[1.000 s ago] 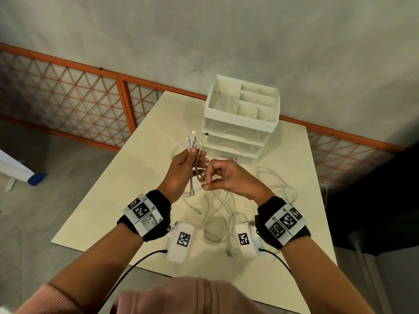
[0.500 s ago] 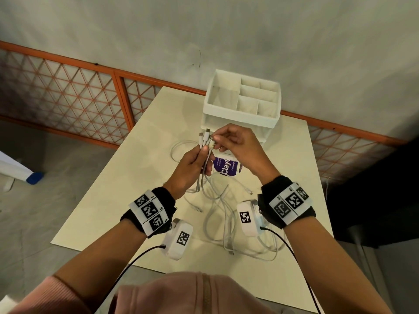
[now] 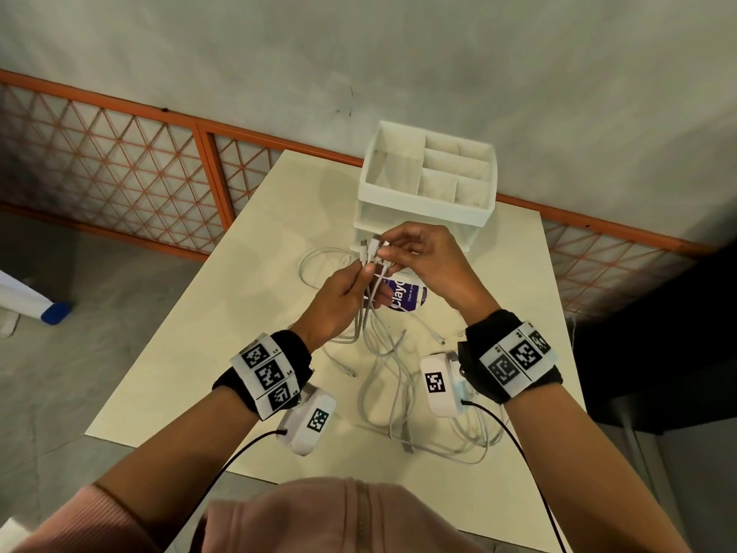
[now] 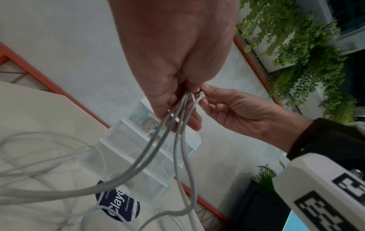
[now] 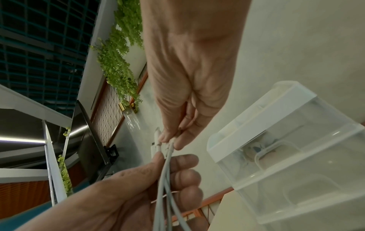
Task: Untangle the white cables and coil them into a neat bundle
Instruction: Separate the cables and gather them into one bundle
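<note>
1. Several white cables (image 3: 383, 377) are gathered near their plug ends and held up above the middle of the table (image 3: 191, 353); their connectors (image 3: 369, 249) stick up side by side above the fingers.
2. Below the grip, the cables hang in long strands and lie in loose, crossing loops on the table, from its middle toward the near edge and the near right corner; one loop lies toward the far left of the hands.
3. The strands are gripped in the left hand (image 3: 339, 305), with its fingers curled round them and its thumb pressed against them; in the right wrist view the strands are seen running through its palm (image 5: 138, 195).
4. One cable just below its connector is pinched between thumb and fingertips of the right hand (image 3: 422, 261), right above the left hand; the two hands are touching or nearly so.
5. A white drawer organiser (image 3: 430, 181) with open top compartments is set at the far edge of the table, just behind the hands.
6. A round dark blue label (image 3: 406, 299) with white lettering is seen on the table below the hands, in front of the organiser.
7. An orange lattice fence (image 3: 119, 161) is seen beyond the table.
</note>
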### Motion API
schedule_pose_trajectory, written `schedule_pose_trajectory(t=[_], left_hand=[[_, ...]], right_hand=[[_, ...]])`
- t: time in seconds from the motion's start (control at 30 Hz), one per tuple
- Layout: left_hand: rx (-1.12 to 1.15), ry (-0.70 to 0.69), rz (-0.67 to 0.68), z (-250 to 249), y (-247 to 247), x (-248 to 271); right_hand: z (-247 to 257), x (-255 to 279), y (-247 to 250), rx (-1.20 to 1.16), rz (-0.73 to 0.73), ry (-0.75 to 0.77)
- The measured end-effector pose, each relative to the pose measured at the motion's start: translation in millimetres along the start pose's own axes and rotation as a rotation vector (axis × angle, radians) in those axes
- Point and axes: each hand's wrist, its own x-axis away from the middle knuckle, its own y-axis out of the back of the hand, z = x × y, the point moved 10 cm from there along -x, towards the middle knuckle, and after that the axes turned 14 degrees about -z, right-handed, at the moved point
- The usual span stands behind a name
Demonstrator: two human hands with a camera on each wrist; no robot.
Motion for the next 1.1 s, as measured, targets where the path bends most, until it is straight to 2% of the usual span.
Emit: schedule_pose_trajectory(t=[0.27, 0.47, 0.6, 1.0, 1.1], left_hand=[[-0.084, 0.016, 0.072, 7.8, 1.5, -5.4], [-0.045, 0.006, -0.012, 9.1, 6.1, -11.6], [-0.044, -0.009, -0.009, 6.3, 4.0, -11.7], [-0.251, -0.161, -0.016, -3.4, 7.9, -17.1], [-0.219, -0.130, -0.031, 4.2, 6.6, -14.0]], right_hand=[[10.9, 1.7, -8.9, 0.031, 0.064, 0.107], [6.2, -3.1, -8.0, 0.022, 0.018, 0.083], [6.3, -5.5, -7.6, 0.026, 0.030, 0.080], [6.3, -13.7, 9.3, 0.003, -0.158, 0.088], [11.5, -18.3, 12.6, -0.024, -0.146, 0.070]])
